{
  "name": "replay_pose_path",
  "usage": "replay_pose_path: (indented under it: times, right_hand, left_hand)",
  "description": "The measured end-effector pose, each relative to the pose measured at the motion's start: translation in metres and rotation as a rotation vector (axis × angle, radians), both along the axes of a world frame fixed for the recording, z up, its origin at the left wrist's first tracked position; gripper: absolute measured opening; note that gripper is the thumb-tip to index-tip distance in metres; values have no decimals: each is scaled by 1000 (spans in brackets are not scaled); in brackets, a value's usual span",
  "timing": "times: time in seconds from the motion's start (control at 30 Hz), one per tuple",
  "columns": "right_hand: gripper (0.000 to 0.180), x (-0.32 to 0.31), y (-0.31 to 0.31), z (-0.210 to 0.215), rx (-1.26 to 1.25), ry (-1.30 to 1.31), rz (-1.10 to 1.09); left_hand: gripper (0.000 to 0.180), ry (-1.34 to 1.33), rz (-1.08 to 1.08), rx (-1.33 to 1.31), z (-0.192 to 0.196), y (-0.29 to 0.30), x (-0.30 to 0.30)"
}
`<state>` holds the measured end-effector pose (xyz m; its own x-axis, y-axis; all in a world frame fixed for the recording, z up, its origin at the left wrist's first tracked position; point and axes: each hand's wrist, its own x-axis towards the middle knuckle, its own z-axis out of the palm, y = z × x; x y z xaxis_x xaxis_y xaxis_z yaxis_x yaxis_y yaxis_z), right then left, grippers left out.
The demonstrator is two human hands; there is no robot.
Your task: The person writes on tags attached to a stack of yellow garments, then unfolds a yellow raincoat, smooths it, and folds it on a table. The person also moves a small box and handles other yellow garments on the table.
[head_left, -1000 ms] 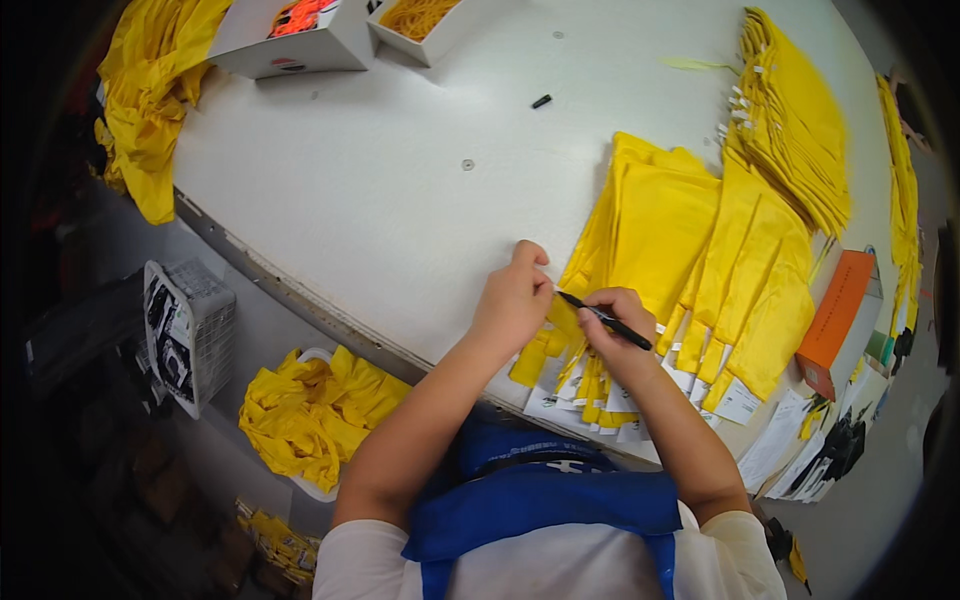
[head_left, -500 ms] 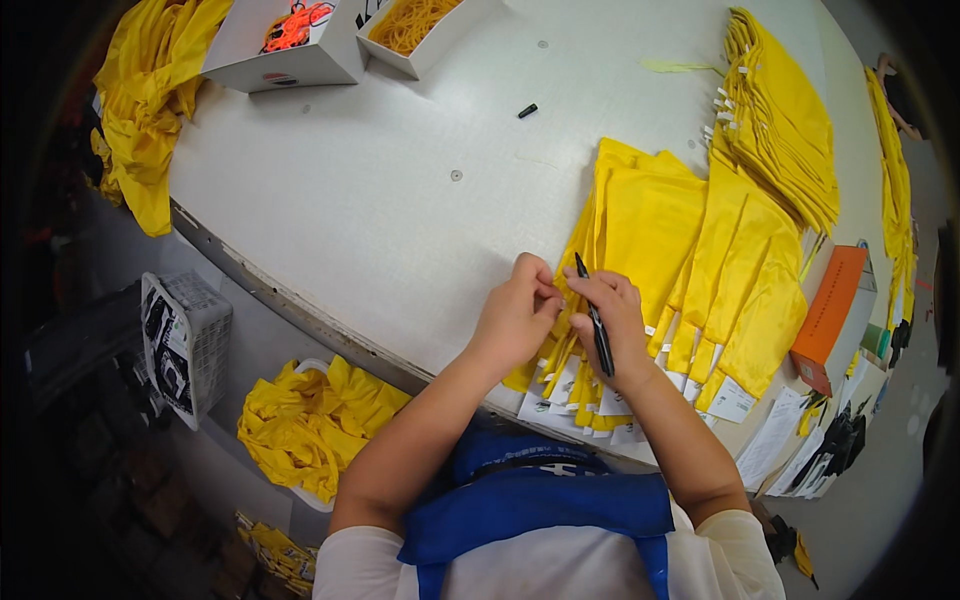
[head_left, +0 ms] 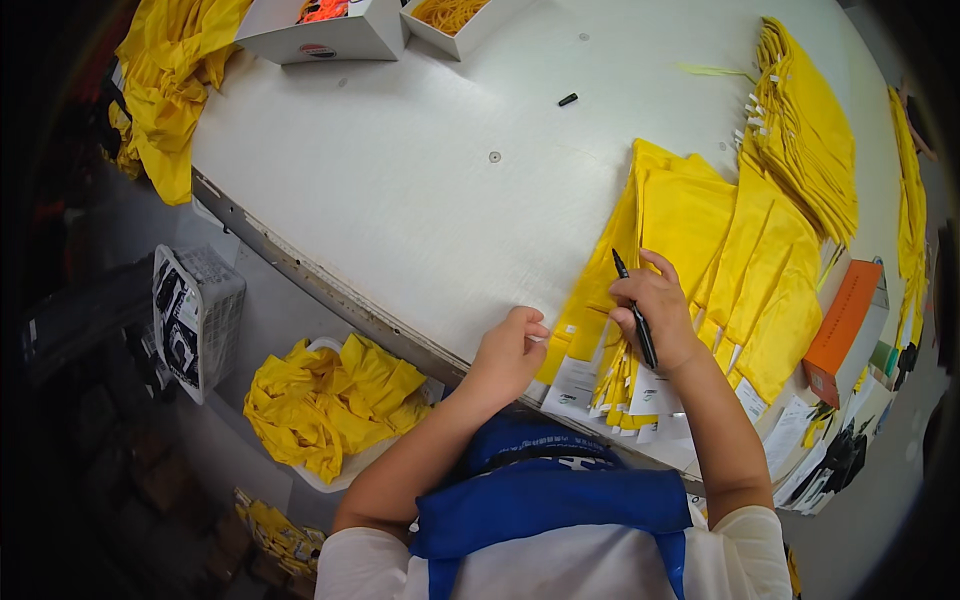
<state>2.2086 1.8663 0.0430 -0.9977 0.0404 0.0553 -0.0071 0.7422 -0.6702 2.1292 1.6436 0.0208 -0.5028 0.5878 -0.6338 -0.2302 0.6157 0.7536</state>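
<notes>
Head view: your right hand (head_left: pixel 660 315) is closed around a slim black pen (head_left: pixel 647 348); your left hand (head_left: pixel 508 358) lies apart from it, half-curled, its grip indeterminable. The step appears to be tag-marking; a further stroke would call for one tag held flat. Smooth, folded yellow fabric pieces (head_left: pixel 685 215) overlap on the pale worktop (head_left: pixel 400 150), white paper tags (head_left: pixel 573 386) along their near edge.

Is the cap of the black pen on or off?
Off: the pen shows a narrow tip, and a black cap lies on the table.

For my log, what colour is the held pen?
The pen is black, clearest in head view.
</notes>
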Motion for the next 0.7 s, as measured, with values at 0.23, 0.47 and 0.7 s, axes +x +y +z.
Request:
replay_pose_path:
  times: [0.23, 0.47, 0.7]
  right_hand:
    - [21, -2, -2, 13, 68, 33, -6]
    - [30, 20, -36, 13, -136, 136, -82]
    - [17, 47, -95, -1, -439, -141, -289]
  left_hand:
    - [31, 17, -167, 44, -5, 4, 3]
    - [26, -62, -16, 35, -7, -24, 12]
    - [15, -55, 141, 11, -18, -26, 20]
